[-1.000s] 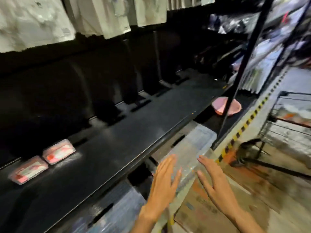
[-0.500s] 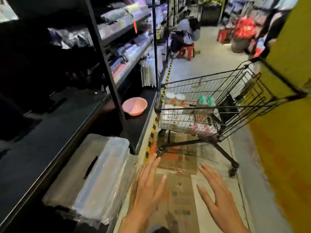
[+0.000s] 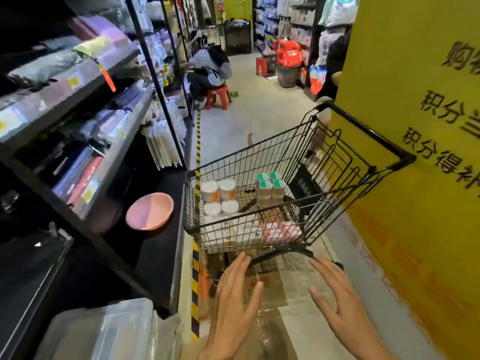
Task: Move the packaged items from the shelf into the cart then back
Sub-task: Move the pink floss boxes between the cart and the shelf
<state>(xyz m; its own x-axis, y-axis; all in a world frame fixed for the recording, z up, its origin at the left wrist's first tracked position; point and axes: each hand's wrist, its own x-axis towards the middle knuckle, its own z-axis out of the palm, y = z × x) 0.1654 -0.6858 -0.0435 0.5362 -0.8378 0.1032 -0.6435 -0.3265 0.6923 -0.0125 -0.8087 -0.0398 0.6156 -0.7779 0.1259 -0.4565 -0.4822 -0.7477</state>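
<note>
A black wire shopping cart (image 3: 306,141) stands in the aisle ahead of me. Inside it lie packs of white round containers (image 3: 218,194), a pack of green-lidded jars (image 3: 268,187) and a pink-and-white flat pack (image 3: 281,231). My left hand (image 3: 233,305) and my right hand (image 3: 342,307) hover with straight, spread fingers just short of the cart's near end, holding nothing. The dark, bare shelf (image 3: 161,242) runs along my left.
A pink bowl (image 3: 150,211) sits on the low shelf beside the cart. Clear plastic bins (image 3: 104,333) lie at the lower left. A yellow pillar (image 3: 415,178) flanks the cart's right. A person sits on a red stool (image 3: 218,96) far down the aisle.
My view has swung right from the dark shelf with two flat packs to the cart. The cart now sits closer, just beyond my fingertips. Both hands stay empty and spread.
</note>
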